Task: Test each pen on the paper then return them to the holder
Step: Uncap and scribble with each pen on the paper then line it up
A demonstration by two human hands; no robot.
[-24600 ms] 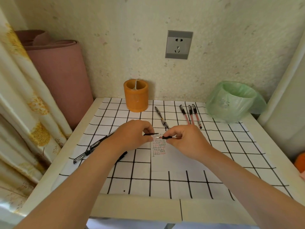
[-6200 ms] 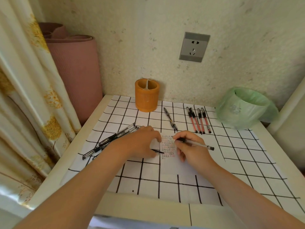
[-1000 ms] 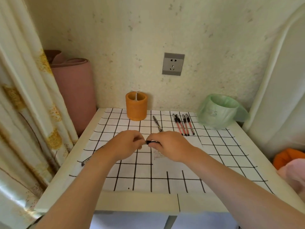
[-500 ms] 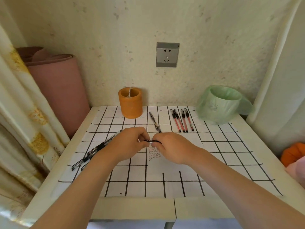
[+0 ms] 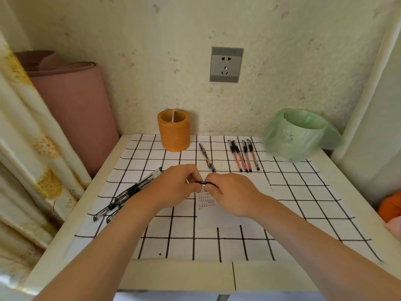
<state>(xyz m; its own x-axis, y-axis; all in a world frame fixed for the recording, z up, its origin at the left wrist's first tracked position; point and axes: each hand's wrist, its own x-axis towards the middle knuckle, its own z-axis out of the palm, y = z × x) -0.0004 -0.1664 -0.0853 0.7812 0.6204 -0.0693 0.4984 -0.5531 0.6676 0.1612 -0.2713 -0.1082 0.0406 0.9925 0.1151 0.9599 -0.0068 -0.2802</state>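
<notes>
My left hand [image 5: 173,187] and my right hand [image 5: 233,192] meet over the middle of the table, both pinching one black pen [image 5: 202,182] held level between them. Just below the pen lies the white paper [image 5: 217,213] with small rows of test marks [image 5: 206,199]. The orange cylindrical holder [image 5: 173,132] stands at the back by the wall. Several black pens [image 5: 128,195] lie in a bundle on the left. One black pen [image 5: 207,157] lies alone behind my hands. Several red pens [image 5: 243,155] lie side by side to its right.
A black-grid white cloth [image 5: 303,203] covers the small table. A green bag-lined bin [image 5: 297,133] stands at the back right. A rolled pink mat [image 5: 71,109] and a curtain [image 5: 26,159] flank the left side. A wall socket [image 5: 225,64] is above.
Six seconds ago my right hand was writing on the paper with a pen. Since then both hands have come together on the pen and have stayed so over the last second.
</notes>
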